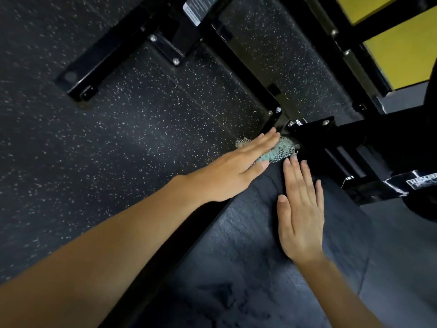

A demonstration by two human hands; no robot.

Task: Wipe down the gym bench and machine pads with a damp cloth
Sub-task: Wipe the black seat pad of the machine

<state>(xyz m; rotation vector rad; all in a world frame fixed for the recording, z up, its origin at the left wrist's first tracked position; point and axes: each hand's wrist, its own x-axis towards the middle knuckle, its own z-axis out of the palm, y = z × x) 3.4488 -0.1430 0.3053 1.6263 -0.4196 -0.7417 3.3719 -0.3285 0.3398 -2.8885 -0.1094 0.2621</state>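
A dark textured bench pad (248, 245) runs from the bottom centre up to the middle of the head view. At its far end lies a teal patterned cloth (281, 151), bunched against the black frame. My left hand (231, 169) lies flat on the cloth's left part, fingers straight and together, pressing it onto the pad's end. My right hand (301, 211) rests flat on the pad just below the cloth, fingers extended, fingertips touching the cloth's lower edge. Neither hand curls around the cloth.
A black steel machine frame (314, 136) with bolts meets the pad's far end. More black frame beams (111, 58) stand on the speckled dark rubber floor (94, 150). A yellow wall (402, 50) shows at the top right. A round black part sits at the right edge.
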